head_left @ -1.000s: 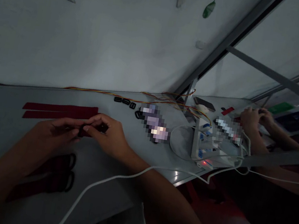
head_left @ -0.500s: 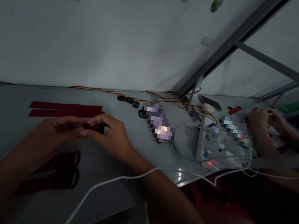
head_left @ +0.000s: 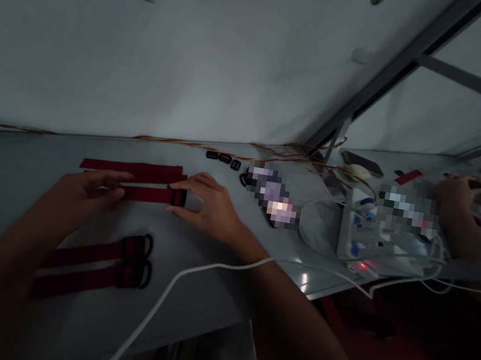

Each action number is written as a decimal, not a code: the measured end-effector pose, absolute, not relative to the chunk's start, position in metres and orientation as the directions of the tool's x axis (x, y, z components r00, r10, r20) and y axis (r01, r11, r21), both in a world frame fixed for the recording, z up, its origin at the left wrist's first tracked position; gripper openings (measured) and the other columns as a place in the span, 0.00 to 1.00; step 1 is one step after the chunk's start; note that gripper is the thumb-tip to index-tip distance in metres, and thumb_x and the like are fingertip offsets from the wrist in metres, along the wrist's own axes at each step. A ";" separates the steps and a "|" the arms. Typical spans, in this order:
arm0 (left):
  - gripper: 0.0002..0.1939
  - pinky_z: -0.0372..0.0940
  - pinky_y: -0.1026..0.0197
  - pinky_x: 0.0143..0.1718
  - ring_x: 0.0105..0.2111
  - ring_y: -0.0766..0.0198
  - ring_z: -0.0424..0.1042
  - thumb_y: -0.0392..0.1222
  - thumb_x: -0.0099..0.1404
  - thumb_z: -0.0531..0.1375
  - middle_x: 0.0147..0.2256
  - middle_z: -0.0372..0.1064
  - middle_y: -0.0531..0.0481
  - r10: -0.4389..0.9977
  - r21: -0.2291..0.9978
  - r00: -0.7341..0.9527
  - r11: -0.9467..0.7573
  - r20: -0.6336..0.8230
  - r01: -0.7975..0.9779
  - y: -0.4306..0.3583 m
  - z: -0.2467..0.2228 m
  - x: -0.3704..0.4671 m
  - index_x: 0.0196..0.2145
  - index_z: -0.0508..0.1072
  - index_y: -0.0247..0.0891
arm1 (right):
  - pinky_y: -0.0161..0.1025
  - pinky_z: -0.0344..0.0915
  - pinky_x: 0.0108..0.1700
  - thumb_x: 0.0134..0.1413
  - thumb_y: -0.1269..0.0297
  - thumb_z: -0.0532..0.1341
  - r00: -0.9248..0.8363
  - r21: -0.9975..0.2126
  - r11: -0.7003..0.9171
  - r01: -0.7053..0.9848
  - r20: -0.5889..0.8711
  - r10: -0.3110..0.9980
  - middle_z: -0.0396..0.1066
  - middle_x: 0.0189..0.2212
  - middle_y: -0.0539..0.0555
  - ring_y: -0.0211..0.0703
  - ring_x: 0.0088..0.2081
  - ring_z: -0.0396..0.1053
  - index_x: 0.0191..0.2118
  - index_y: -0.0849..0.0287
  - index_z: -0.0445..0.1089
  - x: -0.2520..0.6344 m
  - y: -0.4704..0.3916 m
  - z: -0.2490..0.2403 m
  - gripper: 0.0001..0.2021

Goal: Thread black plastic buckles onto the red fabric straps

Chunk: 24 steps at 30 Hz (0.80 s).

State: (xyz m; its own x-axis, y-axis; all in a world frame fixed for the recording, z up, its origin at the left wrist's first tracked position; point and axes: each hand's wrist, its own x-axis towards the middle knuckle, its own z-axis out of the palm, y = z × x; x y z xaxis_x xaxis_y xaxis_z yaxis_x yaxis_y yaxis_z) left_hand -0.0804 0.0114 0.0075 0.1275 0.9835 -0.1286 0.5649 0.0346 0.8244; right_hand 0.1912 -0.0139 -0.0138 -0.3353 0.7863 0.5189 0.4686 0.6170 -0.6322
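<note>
The step in hand seemed to be the fitting of a buckle [head_left: 179, 197] on a strap [head_left: 148, 195], over the bench [head_left: 1, 177], between its wall edge and its near edge. The right hand [head_left: 176, 198] was narrow: its thumb and forefinger held the buckle at its two sides, at the strap's end toward the right. The left hand [head_left: 123, 186] was also narrow, with thumb and fingers about the strap farther to the left; whether they pressed it firmly could not be told. Red showed inside the black frame, so the strap probably passed through it — how much tail came out was too dark to judge.

In my judgement, the next move called for the strap kept flat and without twist, while the buckle was brought square to it; a loose grip could let the tail slip back.

Nearer to the near edge lay two finished-looking straps [head_left: 79, 285], side by side, with black buckles and rings [head_left: 146, 275] at their right ends. Toward the wall edge, just behind the worked strap, was bare red webbing [head_left: 131, 169]. Three spare buckles [head_left: 224, 158] lay close to the wall edge, and a white cable [head_left: 197, 270] crossed in front of the right forearm — apart from the strap.
</note>
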 end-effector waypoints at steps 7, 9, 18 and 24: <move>0.24 0.70 0.48 0.48 0.39 0.49 0.76 0.56 0.65 0.58 0.39 0.78 0.43 0.974 0.534 0.228 -0.192 -0.001 0.824 0.025 -0.004 -0.100 0.52 0.80 0.43 | 0.52 0.68 0.60 0.59 0.58 0.73 -0.479 -0.660 0.562 0.499 0.330 0.813 0.81 0.48 0.59 0.52 0.54 0.74 0.54 0.54 0.80 0.193 -0.009 -0.020 0.18; 0.20 0.66 0.40 0.56 0.46 0.42 0.75 0.54 0.65 0.58 0.39 0.76 0.39 0.968 0.434 0.215 -0.252 0.133 0.865 0.024 -0.008 -0.098 0.47 0.81 0.42 | 0.55 0.65 0.63 0.55 0.57 0.75 -0.495 -0.652 0.548 0.524 0.290 0.819 0.79 0.53 0.61 0.54 0.57 0.73 0.56 0.54 0.80 0.202 -0.007 -0.018 0.23; 0.23 0.61 0.42 0.65 0.61 0.48 0.69 0.51 0.76 0.58 0.60 0.73 0.42 0.746 0.408 0.606 -0.662 0.277 0.629 0.000 -0.011 -0.049 0.64 0.71 0.42 | 0.39 0.65 0.39 0.62 0.59 0.69 -0.265 -0.635 0.234 0.736 0.048 0.963 0.79 0.27 0.52 0.40 0.28 0.72 0.43 0.57 0.83 0.246 -0.006 0.005 0.09; 0.21 0.62 0.41 0.60 0.60 0.45 0.70 0.43 0.74 0.61 0.60 0.74 0.40 0.738 0.333 0.639 -0.671 0.215 0.663 -0.002 -0.022 -0.040 0.63 0.72 0.44 | 0.37 0.61 0.35 0.56 0.65 0.71 -0.296 -0.653 0.255 0.713 0.049 0.954 0.78 0.27 0.50 0.39 0.28 0.71 0.42 0.55 0.83 0.230 -0.012 0.000 0.08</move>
State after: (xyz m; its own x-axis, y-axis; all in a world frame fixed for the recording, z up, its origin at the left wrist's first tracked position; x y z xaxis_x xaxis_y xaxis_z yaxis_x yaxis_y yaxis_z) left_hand -0.0399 -0.0019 -0.0219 0.6391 0.7384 0.2154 0.6629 -0.6708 0.3326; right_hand 0.2299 -0.0121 -0.0004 -0.2963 0.9538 0.0493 0.7131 0.2552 -0.6529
